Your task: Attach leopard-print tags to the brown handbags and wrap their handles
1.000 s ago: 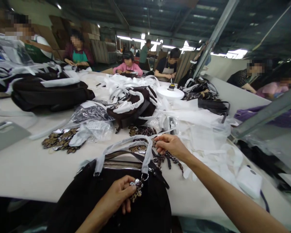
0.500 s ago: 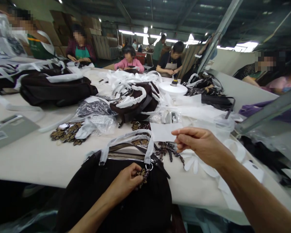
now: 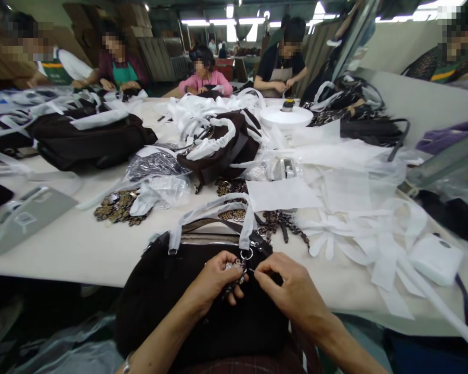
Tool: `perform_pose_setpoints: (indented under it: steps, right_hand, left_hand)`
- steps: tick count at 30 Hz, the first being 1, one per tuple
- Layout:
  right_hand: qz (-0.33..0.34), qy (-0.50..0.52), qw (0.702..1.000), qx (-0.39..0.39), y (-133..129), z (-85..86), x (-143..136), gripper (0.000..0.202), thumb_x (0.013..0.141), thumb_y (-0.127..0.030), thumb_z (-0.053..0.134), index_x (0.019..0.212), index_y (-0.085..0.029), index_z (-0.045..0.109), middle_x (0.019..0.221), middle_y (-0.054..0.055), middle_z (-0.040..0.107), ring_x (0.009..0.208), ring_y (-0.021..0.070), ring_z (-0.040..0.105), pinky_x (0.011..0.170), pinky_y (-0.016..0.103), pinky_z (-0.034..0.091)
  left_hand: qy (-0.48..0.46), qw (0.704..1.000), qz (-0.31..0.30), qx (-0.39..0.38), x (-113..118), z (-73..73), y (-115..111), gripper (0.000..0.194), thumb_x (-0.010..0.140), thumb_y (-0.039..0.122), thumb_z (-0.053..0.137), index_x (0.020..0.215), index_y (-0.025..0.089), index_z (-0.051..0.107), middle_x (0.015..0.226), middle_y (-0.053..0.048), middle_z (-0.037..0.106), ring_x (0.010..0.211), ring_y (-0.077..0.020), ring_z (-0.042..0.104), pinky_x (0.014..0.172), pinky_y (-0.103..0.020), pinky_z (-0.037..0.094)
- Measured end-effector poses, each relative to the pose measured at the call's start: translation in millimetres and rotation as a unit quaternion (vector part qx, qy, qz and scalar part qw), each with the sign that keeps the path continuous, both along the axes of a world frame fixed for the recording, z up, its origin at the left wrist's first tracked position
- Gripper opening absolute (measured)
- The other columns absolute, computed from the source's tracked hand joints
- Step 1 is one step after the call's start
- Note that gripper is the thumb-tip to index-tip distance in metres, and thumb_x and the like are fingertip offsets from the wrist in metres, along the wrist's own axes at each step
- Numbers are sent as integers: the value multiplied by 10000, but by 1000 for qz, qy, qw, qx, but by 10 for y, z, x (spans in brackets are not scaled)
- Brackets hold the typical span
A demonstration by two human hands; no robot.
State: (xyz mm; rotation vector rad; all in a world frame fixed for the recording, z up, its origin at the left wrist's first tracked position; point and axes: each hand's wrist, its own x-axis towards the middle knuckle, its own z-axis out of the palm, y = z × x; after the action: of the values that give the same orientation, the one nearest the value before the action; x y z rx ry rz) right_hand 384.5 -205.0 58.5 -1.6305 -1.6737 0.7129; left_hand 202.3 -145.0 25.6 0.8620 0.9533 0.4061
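Note:
A black handbag [image 3: 171, 306] lies at the table's near edge, its handle [image 3: 203, 209] wrapped in white material and its zip opening facing away from me. My left hand [image 3: 222, 278] closes around a patterned flower-like charm [image 3: 234, 269] beside the metal ring [image 3: 247, 253] of the bag. Just right of it, my right hand [image 3: 283, 278] pinches something thin and small near the charm; I cannot make out what it is. Behind the bag lie dark braided straps [image 3: 281, 223] and a pile of similar patterned charms [image 3: 119, 208].
Another dark bag with wrapped handles [image 3: 226, 148] sits mid-table, and a large dark bag [image 3: 93, 137] lies left. White sheets [image 3: 283, 195] and strips cover the right side near a white box [image 3: 437, 259]. A grey box-like object [image 3: 35, 215] stands left. Several people work across the table.
My right hand has come down and left from above the white sheet to the charm beside my left hand. The left hand has turned the charm over. The view has shifted slightly.

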Motion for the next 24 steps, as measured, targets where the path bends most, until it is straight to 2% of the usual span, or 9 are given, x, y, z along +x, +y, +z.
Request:
perform_pose_setpoints:
  steps: [4, 9, 15, 20, 24]
  right_hand:
    - [6, -39, 999, 36, 12, -116, -35, 146, 859, -136, 585, 743, -196, 650, 764, 15, 640, 771, 172, 568, 763, 314, 418]
    - [19, -75, 996, 34, 66, -170, -45, 172, 850, -113, 579, 704, -189, 629, 745, 24, 623, 743, 175, 541, 735, 318, 408]
    - [27, -100, 994, 34, 115, -169, -21, 171, 825, -85, 572, 695, -186, 620, 728, 29, 611, 727, 177, 534, 710, 314, 410]
    - [33, -103, 993, 44, 165, -208, -18, 146, 829, -95, 579, 725, -189, 620, 752, 31, 620, 749, 181, 541, 728, 315, 414]
    - [51, -102, 992, 54, 197, -231, -23, 149, 853, -122, 576, 724, -188, 610, 747, 30, 617, 748, 178, 537, 730, 313, 410]
  left_hand:
    - [-41, 999, -10, -33, -38, -23, -13, 403, 802, 338, 694, 1099, 160, 488, 842, -62, 702, 463, -86, 601, 382, -151, 465]
    - [-46, 998, -5, -47, -39, -24, -26, 368, 801, 333, 703, 1057, 170, 495, 827, -53, 698, 526, -111, 644, 445, -174, 501]
    - [-10, 1000, 13, -13, 6, -8, -64, 416, 751, 388, 752, 1013, 186, 500, 837, -51, 706, 614, -151, 681, 526, -220, 515]
    - [0, 999, 13, 49, 5, -9, -50, 353, 757, 366, 752, 961, 183, 530, 792, -15, 678, 710, -150, 659, 624, -233, 501]
    - [13, 996, 12, 90, -20, -26, -23, 297, 840, 434, 651, 932, 164, 569, 718, 11, 615, 625, -105, 565, 586, -206, 440]
